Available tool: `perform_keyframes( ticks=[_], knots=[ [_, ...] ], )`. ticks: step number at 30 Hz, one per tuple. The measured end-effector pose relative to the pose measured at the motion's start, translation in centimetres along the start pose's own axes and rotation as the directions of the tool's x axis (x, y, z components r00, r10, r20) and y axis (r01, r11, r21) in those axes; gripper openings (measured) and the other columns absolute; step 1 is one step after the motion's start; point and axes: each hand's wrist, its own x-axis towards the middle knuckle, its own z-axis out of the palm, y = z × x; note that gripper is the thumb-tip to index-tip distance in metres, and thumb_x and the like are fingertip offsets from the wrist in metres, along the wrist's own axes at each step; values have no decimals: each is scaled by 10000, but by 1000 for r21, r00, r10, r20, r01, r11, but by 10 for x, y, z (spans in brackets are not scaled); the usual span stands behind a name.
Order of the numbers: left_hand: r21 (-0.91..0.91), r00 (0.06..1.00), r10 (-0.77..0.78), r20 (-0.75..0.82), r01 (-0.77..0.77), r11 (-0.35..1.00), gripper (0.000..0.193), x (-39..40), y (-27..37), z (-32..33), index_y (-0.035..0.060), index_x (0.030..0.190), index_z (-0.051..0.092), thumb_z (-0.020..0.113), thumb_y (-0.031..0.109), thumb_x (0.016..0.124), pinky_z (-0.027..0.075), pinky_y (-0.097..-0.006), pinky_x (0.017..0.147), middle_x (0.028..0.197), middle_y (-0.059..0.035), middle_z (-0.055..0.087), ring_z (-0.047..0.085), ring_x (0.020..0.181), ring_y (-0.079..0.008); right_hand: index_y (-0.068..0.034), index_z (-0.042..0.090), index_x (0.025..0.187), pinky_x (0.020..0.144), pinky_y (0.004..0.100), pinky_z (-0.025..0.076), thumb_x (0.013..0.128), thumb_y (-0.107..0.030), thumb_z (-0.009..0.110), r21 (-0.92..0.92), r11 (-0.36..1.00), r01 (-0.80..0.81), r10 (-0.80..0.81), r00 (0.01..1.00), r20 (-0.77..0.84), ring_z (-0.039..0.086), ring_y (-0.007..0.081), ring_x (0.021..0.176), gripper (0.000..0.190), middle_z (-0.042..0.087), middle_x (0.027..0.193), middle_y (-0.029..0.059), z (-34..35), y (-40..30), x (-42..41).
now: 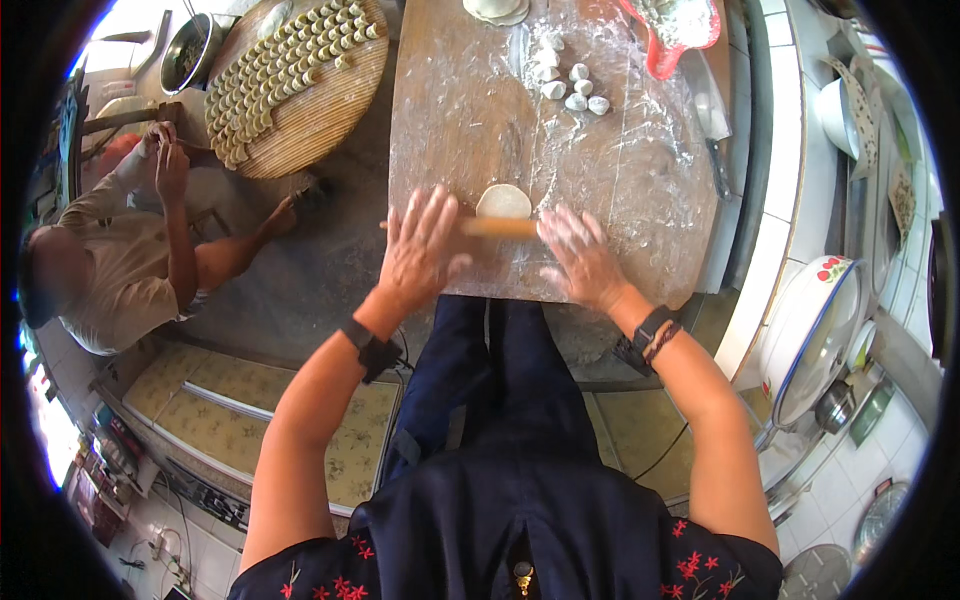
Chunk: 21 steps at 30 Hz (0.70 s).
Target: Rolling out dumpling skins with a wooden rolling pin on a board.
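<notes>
A slim wooden rolling pin [501,228] lies crosswise near the front of a floured wooden board [457,142]. My left hand [420,244] rests on its left part, fingers spread and palm down. At its right end is my right hand [581,251], also palm down with the fingers apart; both hands are slightly blurred. A round, flat dough wrapper [504,202] lies just beyond the pin, its near edge against or under it. Farther up the board sit several small floured dough pieces [576,102]. A few rolled wrappers [498,9] overlap at the far edge.
A red scoop-shaped container [664,64] of flour stands at the far right, beside a cleaver [709,112]. At left, a round slatted tray [330,127] carries rows of dumplings [277,94]. Near it are a metal bowl [187,56] and a seated person [135,262]. An enamel basin [802,345] stands at right.
</notes>
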Motion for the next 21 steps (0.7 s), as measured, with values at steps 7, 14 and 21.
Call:
perform_keyframes(
  ticks=[7, 14, 21],
  knots=[
    [124, 995, 18, -95, -6, 992, 786, 40, -7, -13, 69, 1444, 288, 524, 532, 854, 143, -585, 1094, 1511, -146, 249, 192, 1395, -388, -98, 391, 1387, 1114, 470, 229, 841, -374, 590, -81, 996, -46, 43, 998, -38, 277, 262, 1372, 643, 344, 1458, 85, 0, 26, 33],
    [67, 993, -13, -118, 21, 998, 773, 39, -12, -10, 72, 1441, 293, 527, 521, 857, 141, -576, 1097, 1503, -152, 263, 199, 1391, -387, -91, 400, 1378, 1108, 474, 237, 822, -370, 609, -58, 997, -43, 39, 996, -75, 272, 273, 1372, 656, 352, 1449, 88, -5, 11, 40],
    [28, 1000, 9, -7, -9, 1000, 824, -4, -6, 0, 97, 1458, 278, 477, 613, 846, 107, -589, 1098, 1518, -144, 239, 164, 1410, -377, -103, 392, 1390, 1109, 474, 233, 818, -366, 617, 8, 1000, -9, 9, 997, -70, 293, 266, 1363, 668, 356, 1446, 82, 4, 5, 6]
  ],
)
